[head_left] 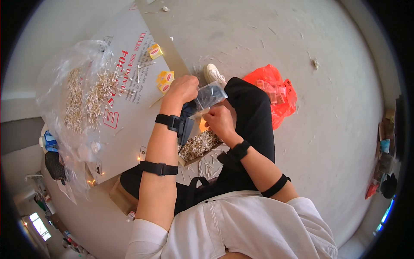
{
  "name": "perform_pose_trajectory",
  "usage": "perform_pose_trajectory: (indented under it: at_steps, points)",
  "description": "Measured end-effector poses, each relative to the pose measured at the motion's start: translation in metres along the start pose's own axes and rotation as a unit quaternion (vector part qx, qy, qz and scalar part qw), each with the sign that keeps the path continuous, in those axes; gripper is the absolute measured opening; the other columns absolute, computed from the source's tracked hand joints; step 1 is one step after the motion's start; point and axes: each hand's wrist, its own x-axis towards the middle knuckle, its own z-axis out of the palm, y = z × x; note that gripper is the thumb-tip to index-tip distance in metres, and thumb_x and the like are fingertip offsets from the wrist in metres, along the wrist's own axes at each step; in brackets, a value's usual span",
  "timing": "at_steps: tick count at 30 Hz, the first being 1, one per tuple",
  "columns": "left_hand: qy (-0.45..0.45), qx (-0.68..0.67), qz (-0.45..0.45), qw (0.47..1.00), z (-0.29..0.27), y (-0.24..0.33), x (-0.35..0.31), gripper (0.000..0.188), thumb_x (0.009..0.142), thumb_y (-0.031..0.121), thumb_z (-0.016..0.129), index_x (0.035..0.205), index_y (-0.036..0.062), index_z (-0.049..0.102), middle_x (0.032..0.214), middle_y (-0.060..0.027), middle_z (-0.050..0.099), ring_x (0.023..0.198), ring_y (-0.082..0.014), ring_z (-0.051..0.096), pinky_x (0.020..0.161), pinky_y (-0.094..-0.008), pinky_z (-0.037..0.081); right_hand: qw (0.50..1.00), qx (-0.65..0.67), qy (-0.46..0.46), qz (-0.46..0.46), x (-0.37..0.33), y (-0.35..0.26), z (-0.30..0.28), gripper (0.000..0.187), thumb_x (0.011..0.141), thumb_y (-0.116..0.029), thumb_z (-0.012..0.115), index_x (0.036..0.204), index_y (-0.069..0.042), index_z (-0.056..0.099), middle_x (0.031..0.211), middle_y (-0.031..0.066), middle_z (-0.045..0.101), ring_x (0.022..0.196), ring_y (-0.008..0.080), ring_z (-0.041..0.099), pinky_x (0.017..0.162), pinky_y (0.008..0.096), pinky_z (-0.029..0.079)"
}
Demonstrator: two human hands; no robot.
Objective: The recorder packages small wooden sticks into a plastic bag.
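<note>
My left hand (184,88) is closed on the edge of a small clear plastic bag (210,96), which stretches out to the right. Just below the bag, my right hand (221,122) has its fingers pinched together. What they hold, if anything, is hidden. An orange piece (203,125) shows beside its fingertips. Under both hands is an open cardboard box (188,162) holding a heap of cotton swabs (200,146). On the table to the left, a large clear plastic bag (56,88) lies spread around more piled cotton swabs (97,97).
Two yellow packs (165,81) (155,51) lie on the film-covered steel table (129,26) near its right edge. A red plastic bag (282,97) with packs inside rests on the floor to the right. Loose swabs are scattered on the floor. A brown carton (123,196) stands beneath the table.
</note>
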Motion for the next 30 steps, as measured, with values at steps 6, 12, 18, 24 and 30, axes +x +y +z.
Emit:
perform_pose_trajectory:
  at_steps: [6,12,18,24,30]
  points:
    - [0.111,-0.071,-0.041,0.99,0.011,-0.011,-0.021,0.014,0.08,0.014,0.062,0.076,0.0007,0.061,0.079,-0.0204,0.066,0.079,-0.0401,0.065,0.068,-0.0479,0.05,0.905,-0.194,0.138,-0.354,-0.01,-0.02,-0.006,0.02,0.077,-0.008,0.068,0.097,-0.008,0.066,0.088,0.0123,0.061,0.082,0.0354,0.063,0.068,0.0407,0.052]
    - [0.353,-0.176,-0.053,0.918,0.054,-0.008,-0.106,0.012,0.084,0.009,0.065,0.081,0.0037,0.055,0.08,-0.0152,0.059,0.08,-0.0379,0.06,0.067,-0.0481,0.048,0.872,-0.277,0.12,-0.386,-0.007,-0.017,0.0,0.02,0.079,-0.004,0.065,0.099,-0.005,0.065,0.085,0.0142,0.061,0.079,0.0358,0.063,0.065,0.043,0.052]
    - [0.409,-0.174,-0.178,0.878,0.084,-0.049,-0.223,0.014,0.079,-0.001,0.067,0.087,0.0044,0.057,0.082,-0.0129,0.058,0.08,-0.035,0.059,0.069,-0.0435,0.049,0.871,-0.205,0.026,-0.445,-0.008,-0.031,0.039,0.019,0.078,-0.006,0.065,0.096,-0.005,0.064,0.089,0.0124,0.061,0.083,0.0341,0.06,0.074,0.0452,0.049]
    - [0.459,-0.117,-0.34,0.812,0.084,-0.132,-0.283,0.031,0.076,-0.001,0.07,0.104,0.0057,0.058,0.105,-0.0132,0.058,0.102,-0.0345,0.055,0.087,-0.0441,0.046,0.83,-0.228,0.0,-0.509,0.001,-0.038,0.085,0.021,0.074,-0.004,0.066,0.095,-0.005,0.063,0.094,0.0105,0.059,0.09,0.0319,0.057,0.08,0.043,0.047]
    - [0.463,-0.046,-0.332,0.821,0.06,-0.199,-0.261,0.039,0.071,0.002,0.076,0.106,0.0094,0.061,0.109,-0.0098,0.058,0.107,-0.0341,0.052,0.092,-0.046,0.043,0.833,-0.236,-0.009,-0.501,0.012,-0.042,0.096,0.016,0.077,-0.006,0.067,0.092,-0.009,0.063,0.088,0.0086,0.058,0.083,0.0298,0.058,0.072,0.0407,0.048]
